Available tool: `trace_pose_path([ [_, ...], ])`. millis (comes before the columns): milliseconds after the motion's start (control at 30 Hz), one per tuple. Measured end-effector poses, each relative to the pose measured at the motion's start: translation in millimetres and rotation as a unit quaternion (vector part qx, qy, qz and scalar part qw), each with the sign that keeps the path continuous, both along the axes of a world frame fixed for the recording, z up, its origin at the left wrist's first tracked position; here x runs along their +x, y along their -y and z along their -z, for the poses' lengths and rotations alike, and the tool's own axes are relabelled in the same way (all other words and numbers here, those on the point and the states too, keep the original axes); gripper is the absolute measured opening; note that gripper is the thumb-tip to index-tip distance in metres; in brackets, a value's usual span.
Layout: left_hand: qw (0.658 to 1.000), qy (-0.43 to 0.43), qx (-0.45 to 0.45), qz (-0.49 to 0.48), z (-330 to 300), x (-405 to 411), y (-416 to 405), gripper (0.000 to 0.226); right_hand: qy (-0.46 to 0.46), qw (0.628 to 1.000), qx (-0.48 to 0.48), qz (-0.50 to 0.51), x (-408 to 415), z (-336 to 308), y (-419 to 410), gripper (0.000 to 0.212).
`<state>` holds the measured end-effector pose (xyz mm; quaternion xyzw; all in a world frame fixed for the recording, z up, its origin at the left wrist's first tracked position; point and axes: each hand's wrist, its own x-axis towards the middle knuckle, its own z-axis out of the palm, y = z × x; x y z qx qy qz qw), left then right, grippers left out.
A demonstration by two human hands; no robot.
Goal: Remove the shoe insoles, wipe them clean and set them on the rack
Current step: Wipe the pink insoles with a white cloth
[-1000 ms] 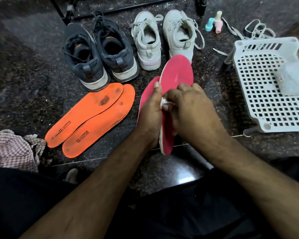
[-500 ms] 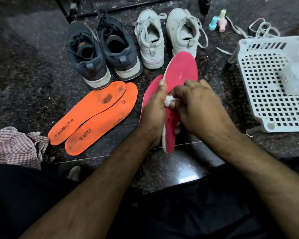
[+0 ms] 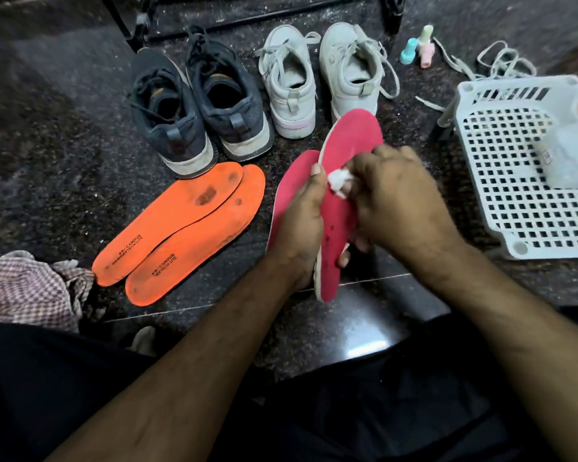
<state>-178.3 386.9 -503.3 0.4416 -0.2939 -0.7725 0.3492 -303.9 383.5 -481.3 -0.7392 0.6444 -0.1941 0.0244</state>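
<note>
My left hand grips a pink insole along its left edge and holds it tilted above the floor. My right hand pinches a small white wipe against the middle of that insole. A second pink insole lies on the floor just behind my left hand, partly hidden. Two orange insoles, stained dark near the toes, lie side by side to the left. A white perforated plastic rack stands at the right.
A dark blue pair of shoes and a white pair stand at the back. Small pastel bottles and loose laces lie beyond the rack. A checked cloth is at the left. A pale packet rests on the rack.
My right hand has slid the white wipe a little along the held pink insole. The camera has shifted slightly; the insoles on the floor stay put.
</note>
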Motion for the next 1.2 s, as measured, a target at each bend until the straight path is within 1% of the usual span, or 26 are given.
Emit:
trace_pose_path([
  [100, 0.999, 0.030, -0.007, 0.016, -2.9, -1.8, -3.8, 0.074, 0.014, 0.997, -0.003, 0.076, -22.4, -5.1, 20.5, 0.025],
  [133, 0.999, 0.033, -0.011, 0.016, -3.7, -2.4, -5.2, 0.074, 0.022, 0.996, -0.001, 0.087, -22.7, -6.4, 21.8, 0.025],
  [200, 0.999, 0.033, -0.011, 0.009, -5.2, -3.0, -6.3, 0.071, 0.029, 0.997, 0.003, 0.067, -11.1, -5.9, 14.1, 0.026],
  [333, 0.999, 0.027, 0.000, -0.029, -3.0, -2.1, -2.3, 0.059, 0.047, 0.999, 0.006, -0.012, 17.3, -6.6, -11.1, 0.025],
  [400, 1.000, 0.029, 0.001, -0.012, -3.2, -1.7, -1.3, 0.059, 0.038, 0.999, 0.011, -0.015, 9.8, -10.8, -9.0, 0.028],
  [500, 0.999, 0.025, -0.006, 0.024, -5.1, -3.3, -4.4, 0.070, 0.040, 0.998, 0.008, 0.037, -16.0, -12.6, 11.2, 0.032],
  [600, 0.999, 0.031, -0.018, 0.040, -5.8, -5.2, -7.3, 0.069, 0.053, 0.993, -0.002, 0.103, -29.1, -15.9, 23.4, 0.036],
  [667, 0.999, 0.030, -0.020, 0.035, -6.8, -5.8, -7.7, 0.065, 0.064, 0.994, 0.003, 0.089, -18.9, -13.8, 17.8, 0.036],
  [767, 1.000, 0.020, 0.009, -0.002, -7.6, -4.8, -4.8, 0.062, 0.080, 0.996, 0.022, 0.014, 6.6, -10.9, 1.4, 0.032],
  [833, 0.999, 0.021, 0.022, -0.009, -7.9, -3.3, -3.0, 0.061, 0.064, 0.998, 0.021, -0.003, 7.2, -9.5, -0.9, 0.030],
  [933, 0.999, 0.030, -0.007, 0.025, -9.0, -3.9, -5.1, 0.065, 0.049, 0.998, 0.015, 0.045, -15.6, -8.9, 14.4, 0.033],
  [1000, 0.999, 0.034, -0.009, 0.034, -9.3, -4.4, -6.7, 0.066, 0.065, 0.994, 0.006, 0.092, -29.1, -11.7, 23.0, 0.035],
  [1067, 0.999, 0.029, -0.010, 0.035, -9.8, -5.1, -7.5, 0.064, 0.074, 0.992, 0.006, 0.098, -26.8, -12.6, 21.7, 0.035],
  [1200, 1.000, 0.017, 0.009, 0.000, -8.8, -4.0, -5.0, 0.060, 0.068, 0.997, 0.024, 0.004, 6.5, -8.5, 0.1, 0.029],
])
